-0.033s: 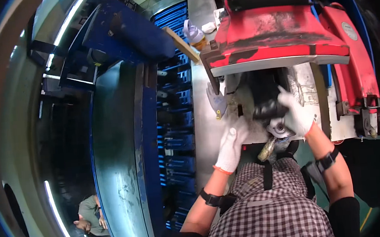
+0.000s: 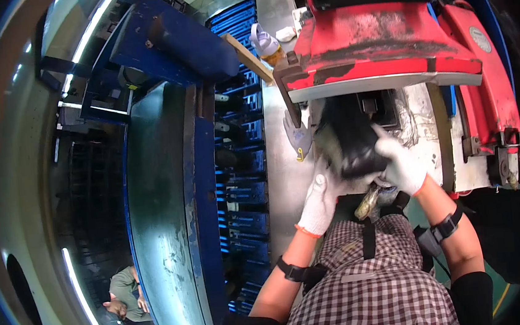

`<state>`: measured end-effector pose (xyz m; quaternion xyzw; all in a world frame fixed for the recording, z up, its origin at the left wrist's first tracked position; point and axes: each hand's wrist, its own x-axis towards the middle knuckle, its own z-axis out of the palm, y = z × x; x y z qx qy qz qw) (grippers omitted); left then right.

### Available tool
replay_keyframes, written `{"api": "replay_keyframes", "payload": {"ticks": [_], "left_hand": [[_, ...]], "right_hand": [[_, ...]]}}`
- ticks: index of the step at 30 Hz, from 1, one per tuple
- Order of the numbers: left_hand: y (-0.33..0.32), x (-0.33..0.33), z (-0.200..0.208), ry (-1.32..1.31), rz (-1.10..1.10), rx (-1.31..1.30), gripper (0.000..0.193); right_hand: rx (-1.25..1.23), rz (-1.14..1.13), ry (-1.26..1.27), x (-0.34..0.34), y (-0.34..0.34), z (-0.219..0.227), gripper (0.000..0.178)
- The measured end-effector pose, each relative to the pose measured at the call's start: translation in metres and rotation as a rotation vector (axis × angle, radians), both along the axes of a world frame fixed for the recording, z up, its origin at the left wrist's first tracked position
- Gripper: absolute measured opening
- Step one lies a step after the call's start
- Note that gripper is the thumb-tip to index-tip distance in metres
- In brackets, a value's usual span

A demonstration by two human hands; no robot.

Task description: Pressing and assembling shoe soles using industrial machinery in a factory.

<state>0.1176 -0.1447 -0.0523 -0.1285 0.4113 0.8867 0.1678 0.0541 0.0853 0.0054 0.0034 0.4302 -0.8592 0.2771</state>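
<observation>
A glossy black, flexible-looking piece [image 2: 357,148] is spread under the red machine head, its outline softened by motion. My right hand [image 2: 403,163], in a white glove, grips its right edge, index finger stretched along the top. At the lower left corner of the piece is my left hand [image 2: 319,204], also gloved in white; its thumb shows, but its fingertips are smeared. A black block-like fixture [image 2: 385,105] with a raised square part sits behind the black piece. Just below my right hand, a yellowish handle-like part [image 2: 367,204] sticks out at the bench's front edge.
The red machine head [image 2: 379,40] overhangs the work place, and a red arm [image 2: 487,74] stands at its right. On the steel bench [image 2: 281,179] lie a grey glove [image 2: 298,135] and a bottle [image 2: 267,45]. Blue machinery [image 2: 169,46] rises left; a person [image 2: 126,295] is beyond it.
The black piece has moved left and lies flatter, nearer my left hand. More of the black fixture shows behind it. The round metal part under my right hand is now mostly covered.
</observation>
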Motion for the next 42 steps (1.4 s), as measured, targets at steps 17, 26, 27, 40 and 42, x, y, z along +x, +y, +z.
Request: {"api": "replay_keyframes", "payload": {"ticks": [17,26,27,40,42], "left_hand": [[-0.23,0.018,-0.11,-0.365,0.781,-0.408,0.009],[-0.381,-0.035,-0.215,-0.658,0.95,-1.179,0.052],[-0.387,-0.033,-0.22,-0.842,1.018,-1.242,0.057],[-0.494,0.294,-0.182,-0.973,0.827,-0.936,0.062],[-0.443,0.306,-0.249,-0.767,0.454,-0.122,0.06]], "right_hand": [[1.655,-0.087,0.919,0.01,-0.001,-0.047,0.028],[1.569,-0.059,0.889,0.01,-0.013,-0.05,0.019],[1.587,-0.052,0.886,0.009,-0.013,-0.048,0.019],[1.534,-0.002,0.954,0.006,-0.01,-0.049,0.023],[1.624,-0.028,1.003,0.012,-0.004,-0.055,0.024]]}}
